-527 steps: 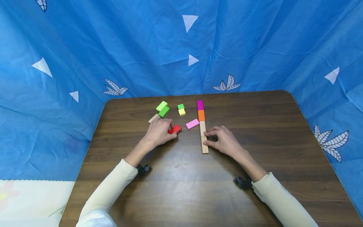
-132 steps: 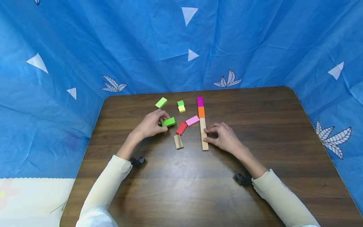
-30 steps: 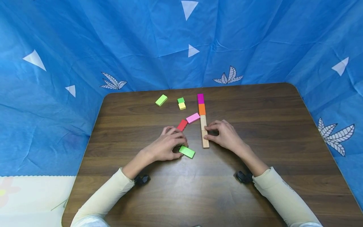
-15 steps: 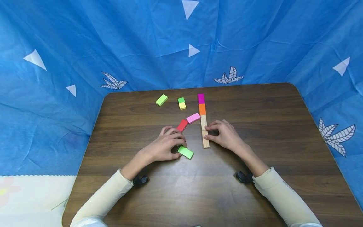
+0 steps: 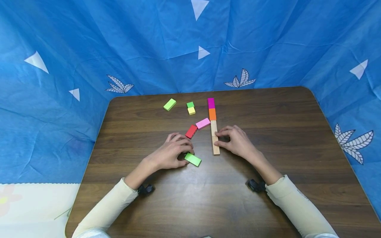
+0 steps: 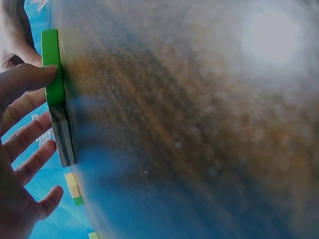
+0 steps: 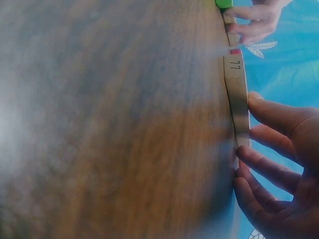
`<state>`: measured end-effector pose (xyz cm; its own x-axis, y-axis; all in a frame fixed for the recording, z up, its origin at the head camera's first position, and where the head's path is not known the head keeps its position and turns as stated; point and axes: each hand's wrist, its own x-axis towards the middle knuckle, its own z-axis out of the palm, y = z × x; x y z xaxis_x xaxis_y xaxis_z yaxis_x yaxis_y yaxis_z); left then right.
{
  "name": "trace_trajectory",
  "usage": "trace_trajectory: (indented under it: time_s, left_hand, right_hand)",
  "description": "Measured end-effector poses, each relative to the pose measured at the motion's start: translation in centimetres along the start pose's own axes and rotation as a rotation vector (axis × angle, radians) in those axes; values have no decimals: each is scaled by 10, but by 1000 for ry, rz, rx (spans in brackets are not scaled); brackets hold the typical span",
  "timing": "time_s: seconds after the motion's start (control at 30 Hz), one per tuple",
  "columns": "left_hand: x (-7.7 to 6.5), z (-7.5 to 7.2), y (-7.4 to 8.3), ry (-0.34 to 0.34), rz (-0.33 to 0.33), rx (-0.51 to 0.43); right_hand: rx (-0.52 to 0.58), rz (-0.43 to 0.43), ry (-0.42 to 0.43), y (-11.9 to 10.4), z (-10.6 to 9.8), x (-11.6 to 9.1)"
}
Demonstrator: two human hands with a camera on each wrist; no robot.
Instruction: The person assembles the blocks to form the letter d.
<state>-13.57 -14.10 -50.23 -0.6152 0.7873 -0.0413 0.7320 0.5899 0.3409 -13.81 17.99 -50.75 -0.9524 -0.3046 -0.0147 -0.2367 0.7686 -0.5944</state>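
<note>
My left hand [image 5: 171,152] pinches a green block [image 5: 193,160] between thumb and fingers, low over the table. A wooden block with dark grain [image 6: 62,137] shows beyond the green one's end in the left wrist view; the left hand hides it from the head view. Past those fingers lie a red block [image 5: 191,131] and a pink block [image 5: 203,123], running slantwise to a straight row. That row has magenta [image 5: 211,103], orange [image 5: 212,114] and two pale wooden blocks [image 5: 216,149]. Thumb and fingertips of my right hand [image 5: 236,142] touch the pale blocks' right side.
At the back left a light green block [image 5: 169,104] lies alone. Nearer the middle, a small green block [image 5: 190,104] adjoins a yellow block [image 5: 191,111]. Blue cloth [image 5: 166,43] surrounds the brown table [image 5: 282,125] at the back and sides.
Earlier, the red and dark-grained blocks were set out in a slanting line from the pink one. The left hand then brought the green block nearer, lately shifting it slightly left. The right hand stayed put.
</note>
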Motion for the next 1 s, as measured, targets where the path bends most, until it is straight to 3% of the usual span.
trace_trajectory:
  time_s: [0.27,0.4,0.6,0.77,1.0]
  left_hand:
    - [1,-2,-1,5,-5,-36]
    - [6,-5,-4,65,-34,-80]
    - [25,-13,-17,197,-209,-96]
    - [46,-11,-25,223,-348,-165]
    - [59,-7,-29,214,-401,-195]
  right_hand:
    - [1,-1,2,1,-1,0]
    - [0,-7,6,2,-1,0]
    - [3,-9,4,3,-2,0]
    - [11,-15,4,3,-1,-1]
    - [13,-7,-7,2,0,0]
